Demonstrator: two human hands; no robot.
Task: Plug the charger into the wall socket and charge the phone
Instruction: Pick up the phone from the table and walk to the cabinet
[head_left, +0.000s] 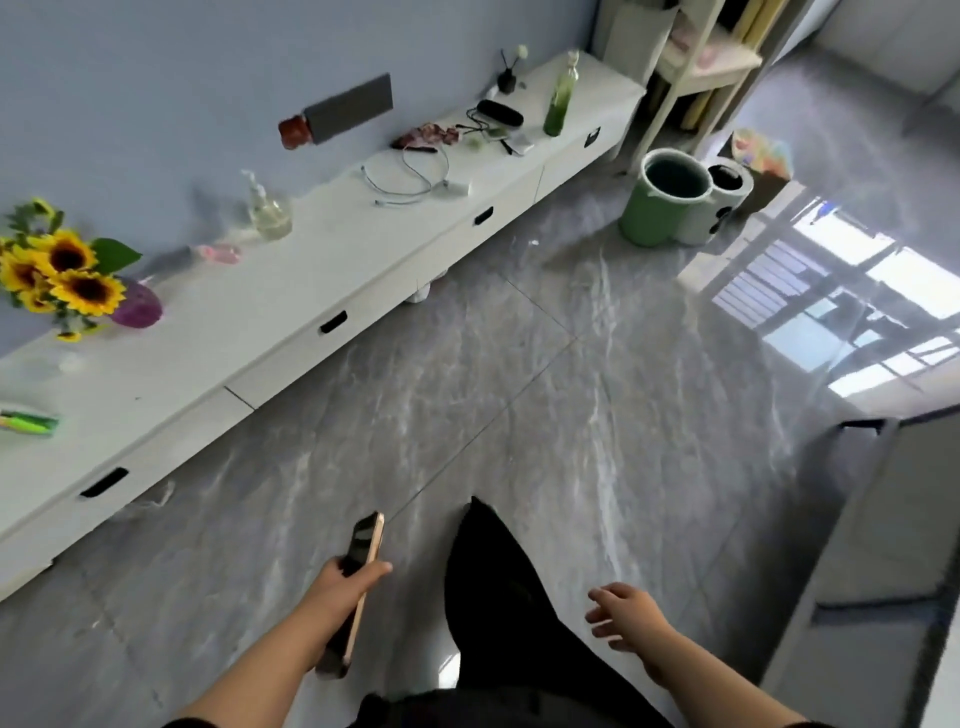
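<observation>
My left hand (343, 582) grips a gold-edged phone (363, 551) with a dark screen, low over the grey floor. My right hand (626, 616) hangs empty with its fingers apart, to the right of my black-clad leg. Far ahead, a white charger block (458, 187) with a looped white cable (410, 179) lies on the long white cabinet (332, 249). Above it on the blue wall sits a dark grey socket panel (353, 108) with a red-brown object (295, 132) at its left end. Both hands are far from the charger.
Sunflowers in a purple vase (136, 305), a pump bottle (267, 210), a green bottle (560, 98) and small dark items stand on the cabinet. A green bin (657, 208) and a white one stand on the floor beyond. A grey sofa edge (883, 545) is at right.
</observation>
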